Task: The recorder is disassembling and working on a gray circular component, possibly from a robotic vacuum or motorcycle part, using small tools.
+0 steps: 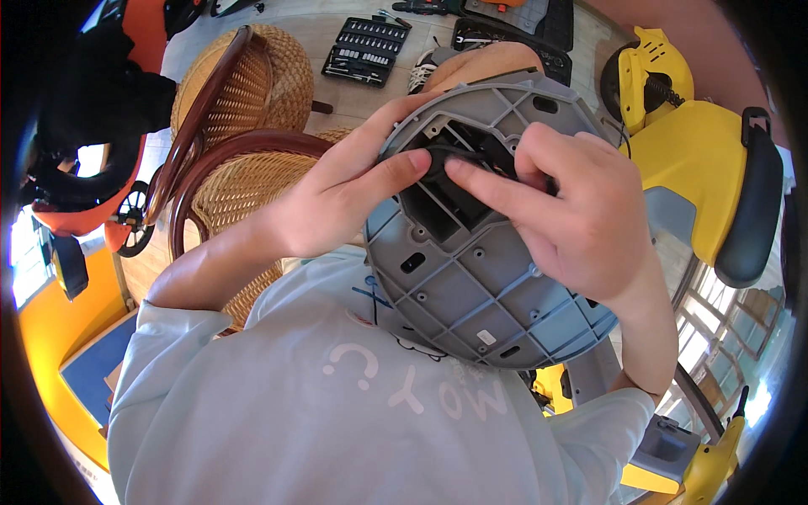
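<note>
A rounded grey plastic housing [454, 290] with crossing ribs, slots and screw holes is tilted up in front of my chest. Its upper part has a dark angular opening, and a thin black cable [461, 151] curves across it. My left hand [345, 181] grips the housing's left rim, thumb laid over the edge of the opening against the cable's end. From the right, my right hand [581, 206] reaches over the housing. Its index finger points into the opening at the cable, and the other fingers are curled, their tips partly hidden.
An open black socket set [366, 52] lies on the floor ahead, near an open tool case [513, 38]. Wicker chairs [282, 71] stand left. A yellow ride-on machine [699, 177] is close on the right, and an orange wheeled one [84, 219] is far left.
</note>
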Motion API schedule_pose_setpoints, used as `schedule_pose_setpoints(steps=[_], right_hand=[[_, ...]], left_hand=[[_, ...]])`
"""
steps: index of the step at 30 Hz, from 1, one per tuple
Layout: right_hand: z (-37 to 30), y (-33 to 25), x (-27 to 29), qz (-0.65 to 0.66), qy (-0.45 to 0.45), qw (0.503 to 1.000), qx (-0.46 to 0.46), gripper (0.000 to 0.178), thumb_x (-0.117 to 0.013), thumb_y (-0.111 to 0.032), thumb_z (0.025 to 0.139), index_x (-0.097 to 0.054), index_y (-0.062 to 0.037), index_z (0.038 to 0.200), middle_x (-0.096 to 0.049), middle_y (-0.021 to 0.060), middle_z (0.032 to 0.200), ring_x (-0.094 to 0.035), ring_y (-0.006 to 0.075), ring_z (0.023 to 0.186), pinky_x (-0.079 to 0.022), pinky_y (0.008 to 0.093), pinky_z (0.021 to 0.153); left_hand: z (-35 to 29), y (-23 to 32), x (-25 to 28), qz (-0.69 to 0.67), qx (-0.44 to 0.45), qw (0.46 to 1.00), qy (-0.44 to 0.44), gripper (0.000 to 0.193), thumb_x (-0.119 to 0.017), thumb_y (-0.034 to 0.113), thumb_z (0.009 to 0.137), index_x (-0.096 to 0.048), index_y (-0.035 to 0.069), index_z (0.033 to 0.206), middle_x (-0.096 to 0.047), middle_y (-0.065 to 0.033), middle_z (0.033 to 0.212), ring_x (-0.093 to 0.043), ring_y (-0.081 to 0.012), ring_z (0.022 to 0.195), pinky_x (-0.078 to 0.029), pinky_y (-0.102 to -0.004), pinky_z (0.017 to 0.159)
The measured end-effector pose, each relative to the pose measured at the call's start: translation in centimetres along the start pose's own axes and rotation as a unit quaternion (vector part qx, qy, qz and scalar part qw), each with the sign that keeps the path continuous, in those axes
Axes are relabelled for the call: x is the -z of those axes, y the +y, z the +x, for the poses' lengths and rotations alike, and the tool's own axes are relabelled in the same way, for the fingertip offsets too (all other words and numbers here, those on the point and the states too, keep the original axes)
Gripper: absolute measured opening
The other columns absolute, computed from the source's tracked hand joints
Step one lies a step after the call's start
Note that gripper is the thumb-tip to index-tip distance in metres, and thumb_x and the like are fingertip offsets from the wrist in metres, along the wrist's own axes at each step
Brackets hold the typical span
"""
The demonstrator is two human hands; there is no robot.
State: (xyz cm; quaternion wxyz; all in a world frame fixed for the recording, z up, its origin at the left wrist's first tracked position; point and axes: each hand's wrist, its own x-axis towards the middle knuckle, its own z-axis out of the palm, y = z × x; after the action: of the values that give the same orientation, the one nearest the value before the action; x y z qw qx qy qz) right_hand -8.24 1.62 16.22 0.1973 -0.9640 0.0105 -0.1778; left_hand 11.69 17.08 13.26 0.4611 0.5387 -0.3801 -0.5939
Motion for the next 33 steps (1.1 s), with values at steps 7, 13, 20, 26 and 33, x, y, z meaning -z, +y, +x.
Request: schedule_pose_setpoints(steps=[7, 13, 20, 26, 33], right_hand=[[0.1, 0.0, 0.0, -0.026, -0.011, 0.999, 0.022, 0.051, -0.073, -0.004, 0.069, -0.078, -0.0161, 0.118, -0.043, 0.0008, 0.072, -0.045, 0.0184, 0.056, -0.036, 0.0323, 0.052], [1.1, -0.1, 1.2, 0.077, -0.048, 0.992, -0.083, 0.045, -0.077, -0.004, 0.074, -0.074, -0.0124, 0.119, -0.047, 0.0010, 0.073, -0.044, 0.0184, 0.055, -0.036, 0.0309, 0.050], [6.6, 1.8, 0.6, 0.066, -0.053, 0.996, -0.027, 0.039, -0.079, -0.014, 0.083, -0.070, -0.0033, 0.120, -0.069, 0.0123, 0.111, -0.065, 0.0278, 0.111, -0.050, 0.0368, 0.096], [8.2, 5.0, -1.9, 0.210, -0.288, 0.930, -0.092, 0.044, -0.074, -0.037, 0.086, -0.074, -0.0032, 0.113, -0.068, 0.0199, 0.114, -0.065, 0.0339, 0.110, -0.050, 0.0382, 0.097], [8.1, 4.8, -1.4, 0.223, -0.303, 0.923, -0.081, 0.032, -0.079, -0.016, 0.087, -0.073, -0.0032, 0.115, -0.072, 0.0114, 0.121, -0.067, 0.0219, 0.112, -0.049, 0.0337, 0.101]], left_hand=[[0.0, -0.6, -1.0, -0.043, -0.004, 0.999, 0.033, 0.051, -0.049, 0.013, 0.107, -0.033, -0.001, 0.153, -0.055, -0.0126, 0.137, -0.050, -0.0167, 0.126, -0.041, -0.0307, 0.108], [-0.3, -1.7, -2.9, -0.026, -0.063, 0.989, 0.133, 0.046, -0.056, 0.018, 0.105, -0.044, -0.001, 0.145, -0.061, -0.0136, 0.129, -0.055, -0.0170, 0.120, -0.044, -0.0306, 0.103], [-1.1, -2.8, -3.7, -0.048, -0.043, 0.975, 0.215, 0.049, -0.063, 0.027, 0.102, -0.050, -0.003, 0.139, -0.063, -0.0156, 0.123, -0.058, -0.0178, 0.115, -0.046, -0.0311, 0.100], [-1.5, -2.8, -4.1, -0.056, -0.010, 0.978, 0.201, 0.051, -0.058, 0.026, 0.106, -0.044, -0.002, 0.146, -0.061, -0.0102, 0.128, -0.056, -0.0144, 0.118, -0.045, -0.0294, 0.101], [-2.5, -2.1, -6.0, -0.159, 0.014, 0.956, 0.246, 0.057, -0.064, 0.023, 0.101, -0.041, -0.002, 0.148, -0.062, -0.0098, 0.124, -0.058, -0.0148, 0.113, -0.048, -0.0296, 0.097]])
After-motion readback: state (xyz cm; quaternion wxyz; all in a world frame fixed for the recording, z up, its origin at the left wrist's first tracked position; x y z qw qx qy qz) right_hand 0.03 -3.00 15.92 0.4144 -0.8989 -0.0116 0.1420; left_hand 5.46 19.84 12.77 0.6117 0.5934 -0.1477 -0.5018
